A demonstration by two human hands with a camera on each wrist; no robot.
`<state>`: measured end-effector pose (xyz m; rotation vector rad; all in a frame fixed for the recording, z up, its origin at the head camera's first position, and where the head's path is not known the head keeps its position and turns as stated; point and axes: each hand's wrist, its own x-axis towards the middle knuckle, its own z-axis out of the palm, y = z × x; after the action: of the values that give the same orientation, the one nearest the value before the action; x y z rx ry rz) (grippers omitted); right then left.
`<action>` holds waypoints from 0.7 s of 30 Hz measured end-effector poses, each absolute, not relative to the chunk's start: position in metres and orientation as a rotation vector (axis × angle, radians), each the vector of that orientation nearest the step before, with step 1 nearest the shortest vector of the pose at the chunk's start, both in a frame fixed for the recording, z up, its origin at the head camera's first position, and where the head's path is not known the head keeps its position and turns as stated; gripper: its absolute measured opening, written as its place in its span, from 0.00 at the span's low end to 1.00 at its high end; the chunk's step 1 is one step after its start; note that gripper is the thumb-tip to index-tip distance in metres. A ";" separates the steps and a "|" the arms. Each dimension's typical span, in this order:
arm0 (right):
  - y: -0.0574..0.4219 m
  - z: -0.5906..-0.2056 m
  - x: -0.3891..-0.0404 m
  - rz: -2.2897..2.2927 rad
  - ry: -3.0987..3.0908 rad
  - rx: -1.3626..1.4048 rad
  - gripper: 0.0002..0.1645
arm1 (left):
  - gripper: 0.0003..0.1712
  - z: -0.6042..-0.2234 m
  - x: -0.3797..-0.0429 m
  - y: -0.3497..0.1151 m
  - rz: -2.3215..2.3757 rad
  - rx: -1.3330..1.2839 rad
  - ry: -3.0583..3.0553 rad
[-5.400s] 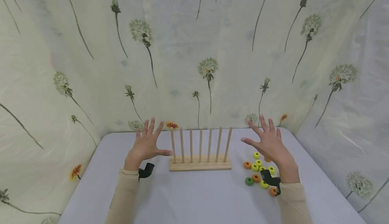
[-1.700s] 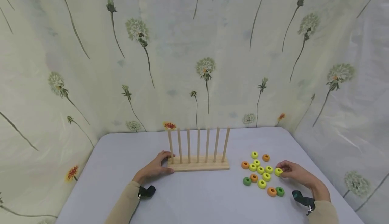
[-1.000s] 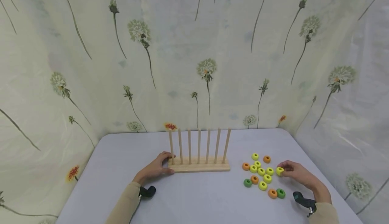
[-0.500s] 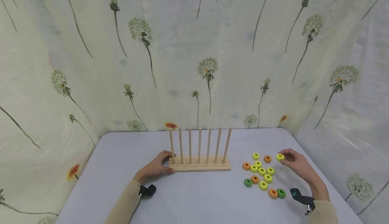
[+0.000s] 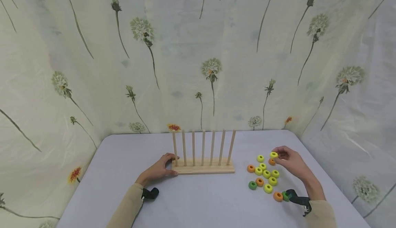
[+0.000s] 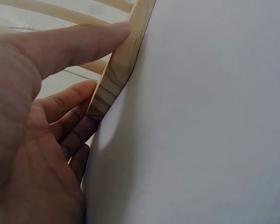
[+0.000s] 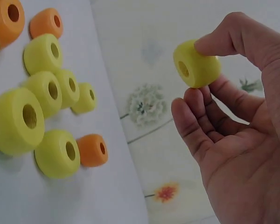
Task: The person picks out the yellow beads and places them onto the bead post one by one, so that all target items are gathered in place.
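A wooden peg rack [image 5: 202,169] with a row of upright dowels stands mid-table in the head view. My left hand [image 5: 159,170] grips the left end of its base; in the left wrist view the thumb lies on one edge of the wooden base [image 6: 123,58] and the fingers reach behind the other. Between thumb and fingers of my right hand [image 5: 290,161] a yellow bead [image 5: 273,155] is pinched, raised off the table. The right wrist view shows this yellow bead [image 7: 196,65] with its hole visible. The dowels carry no beads.
Loose yellow beads [image 5: 266,174], orange beads [image 5: 259,182] and a green bead [image 5: 252,185] lie scattered right of the rack on the white table [image 5: 198,204]. Another green bead [image 5: 285,196] is partly behind the right wrist's camera mount. A floral curtain [image 5: 185,49] surrounds the table.
My right hand has picked the yellow bead up from the table's right side and carried it up and leftward. My left hand, earlier spread in the air, has taken hold of the rack's end.
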<state>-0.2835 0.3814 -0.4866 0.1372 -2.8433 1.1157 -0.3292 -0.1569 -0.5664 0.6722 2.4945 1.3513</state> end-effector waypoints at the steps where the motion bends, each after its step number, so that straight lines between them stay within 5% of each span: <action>1: 0.378 -0.486 -0.284 1.121 -2.841 0.146 0.24 | 0.34 -0.566 -0.329 -0.157 1.354 0.673 2.493; 21: 0.339 -0.485 -0.287 1.185 -2.769 0.210 0.22 | 0.34 -0.568 -0.332 -0.157 1.314 0.654 2.499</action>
<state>-0.2875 0.3386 -0.4849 0.2104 -2.7689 1.1853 -0.3319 -0.1574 -0.5680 0.6538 2.4985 1.3144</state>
